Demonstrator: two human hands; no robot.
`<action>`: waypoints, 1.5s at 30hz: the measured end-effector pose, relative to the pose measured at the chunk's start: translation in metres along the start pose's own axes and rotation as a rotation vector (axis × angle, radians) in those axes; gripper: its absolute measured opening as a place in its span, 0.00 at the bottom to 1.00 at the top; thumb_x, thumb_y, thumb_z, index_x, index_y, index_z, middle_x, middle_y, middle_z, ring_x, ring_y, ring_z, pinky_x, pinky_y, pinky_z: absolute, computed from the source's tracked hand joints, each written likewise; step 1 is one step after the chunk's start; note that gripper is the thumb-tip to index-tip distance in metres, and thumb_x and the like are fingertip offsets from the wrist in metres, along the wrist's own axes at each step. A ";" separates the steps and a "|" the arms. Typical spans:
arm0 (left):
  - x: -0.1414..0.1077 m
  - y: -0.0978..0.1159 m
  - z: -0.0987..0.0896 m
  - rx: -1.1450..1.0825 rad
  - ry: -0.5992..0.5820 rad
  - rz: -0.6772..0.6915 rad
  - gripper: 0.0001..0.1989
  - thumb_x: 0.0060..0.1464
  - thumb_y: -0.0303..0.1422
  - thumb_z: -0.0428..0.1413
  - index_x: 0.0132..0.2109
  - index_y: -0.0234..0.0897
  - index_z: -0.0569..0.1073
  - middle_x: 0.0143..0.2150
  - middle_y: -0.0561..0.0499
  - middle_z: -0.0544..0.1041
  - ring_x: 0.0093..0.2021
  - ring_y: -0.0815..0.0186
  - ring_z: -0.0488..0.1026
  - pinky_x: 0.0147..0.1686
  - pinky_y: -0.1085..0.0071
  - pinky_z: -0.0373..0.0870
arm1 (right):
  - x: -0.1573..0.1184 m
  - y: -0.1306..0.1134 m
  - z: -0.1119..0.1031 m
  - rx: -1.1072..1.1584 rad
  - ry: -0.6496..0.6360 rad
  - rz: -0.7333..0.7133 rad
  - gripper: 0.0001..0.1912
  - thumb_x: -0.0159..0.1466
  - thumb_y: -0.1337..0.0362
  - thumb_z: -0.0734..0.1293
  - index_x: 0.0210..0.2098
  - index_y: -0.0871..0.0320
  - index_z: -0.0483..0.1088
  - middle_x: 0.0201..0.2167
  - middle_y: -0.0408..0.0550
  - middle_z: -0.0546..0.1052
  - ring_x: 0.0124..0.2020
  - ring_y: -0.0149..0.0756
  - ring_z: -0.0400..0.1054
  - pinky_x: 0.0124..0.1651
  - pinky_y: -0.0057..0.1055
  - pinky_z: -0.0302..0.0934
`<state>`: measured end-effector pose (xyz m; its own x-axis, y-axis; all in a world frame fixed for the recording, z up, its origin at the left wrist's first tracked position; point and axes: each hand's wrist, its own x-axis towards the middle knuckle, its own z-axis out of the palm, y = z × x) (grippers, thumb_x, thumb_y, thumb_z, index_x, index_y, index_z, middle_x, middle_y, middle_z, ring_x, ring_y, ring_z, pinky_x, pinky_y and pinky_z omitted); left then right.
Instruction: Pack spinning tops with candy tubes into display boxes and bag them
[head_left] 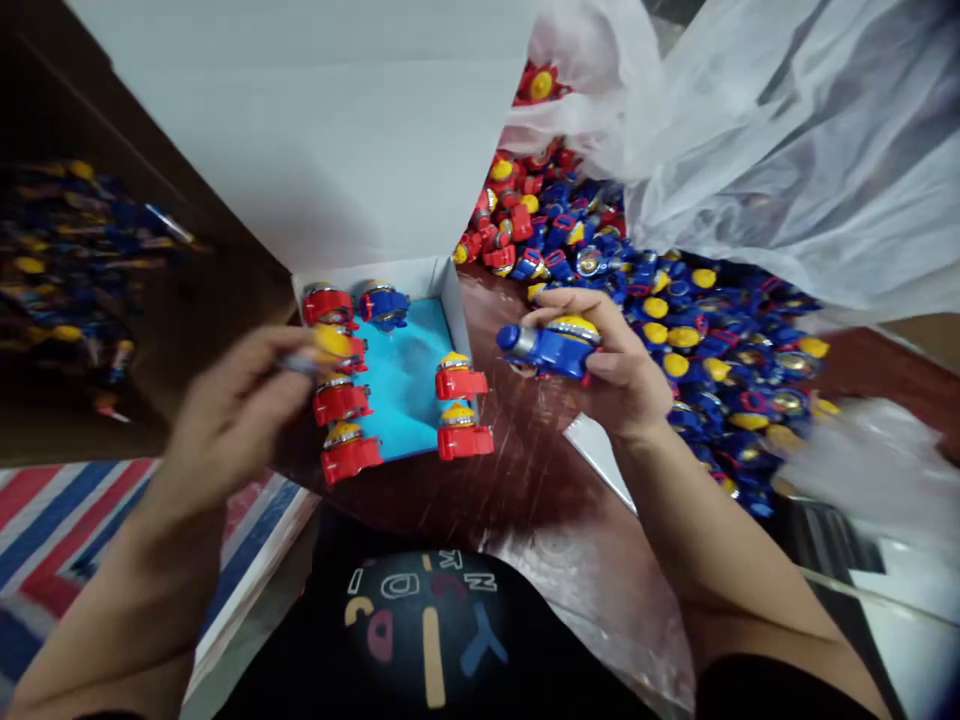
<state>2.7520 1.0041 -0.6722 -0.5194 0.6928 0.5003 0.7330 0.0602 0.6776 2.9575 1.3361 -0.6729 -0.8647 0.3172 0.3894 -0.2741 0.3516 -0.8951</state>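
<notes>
A blue toy with a yellow top [551,350] is held in my right hand [626,375], to the right of an open white box. My left hand [232,400] is closed at the box's left side, its fingers round a blurred yellow and grey piece [322,350]. Inside the box [454,300], on a light blue base [405,400], several red toys [349,455] line the left side. Two red toys [465,435] sit at the right edge, and one blue toy [384,303] is at the back.
Heaps of red toys [514,225] and blue toys [697,330] lie at the right beside white plastic sheeting [720,150]. A brown carton [172,330] with blurred small pieces is at the left. The box's tall white lid [315,130] stands behind it.
</notes>
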 end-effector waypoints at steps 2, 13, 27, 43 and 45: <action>0.003 0.046 0.020 -0.157 -0.243 0.035 0.13 0.73 0.38 0.55 0.59 0.48 0.78 0.48 0.51 0.83 0.39 0.62 0.79 0.37 0.66 0.78 | -0.003 -0.026 0.026 -0.016 0.003 -0.081 0.25 0.65 0.41 0.66 0.50 0.52 0.75 0.44 0.51 0.81 0.42 0.45 0.78 0.43 0.44 0.75; 0.004 0.059 0.037 -0.214 -0.373 0.230 0.10 0.74 0.37 0.58 0.53 0.36 0.79 0.40 0.50 0.79 0.38 0.67 0.76 0.38 0.72 0.73 | -0.008 -0.065 0.071 -0.210 -0.127 -0.550 0.06 0.65 0.54 0.69 0.35 0.47 0.77 0.35 0.48 0.83 0.34 0.44 0.78 0.38 0.46 0.74; -0.007 0.021 0.013 -0.007 -0.152 0.280 0.14 0.74 0.39 0.57 0.60 0.38 0.77 0.47 0.46 0.82 0.43 0.64 0.80 0.44 0.69 0.78 | 0.000 -0.085 0.065 -0.595 -0.291 -0.221 0.39 0.66 0.47 0.76 0.73 0.38 0.63 0.69 0.50 0.73 0.63 0.57 0.74 0.66 0.58 0.72; 0.013 -0.042 0.059 0.230 -0.241 0.113 0.29 0.79 0.45 0.38 0.75 0.37 0.67 0.81 0.45 0.58 0.84 0.48 0.42 0.81 0.37 0.36 | 0.063 -0.050 0.107 -1.370 -0.585 -0.312 0.26 0.74 0.54 0.64 0.68 0.53 0.73 0.46 0.58 0.79 0.38 0.44 0.74 0.37 0.37 0.65; 0.014 -0.043 0.060 0.236 -0.209 0.124 0.29 0.79 0.45 0.37 0.74 0.38 0.68 0.80 0.47 0.61 0.83 0.53 0.46 0.82 0.43 0.41 | 0.067 -0.047 0.113 -1.414 -0.636 -0.279 0.25 0.75 0.54 0.62 0.67 0.54 0.74 0.46 0.59 0.80 0.36 0.45 0.74 0.34 0.38 0.61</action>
<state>2.7395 1.0539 -0.7268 -0.3367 0.8359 0.4336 0.8790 0.1139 0.4631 2.8651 1.2408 -0.6293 -0.9842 -0.1756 0.0235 -0.1644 0.9547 0.2479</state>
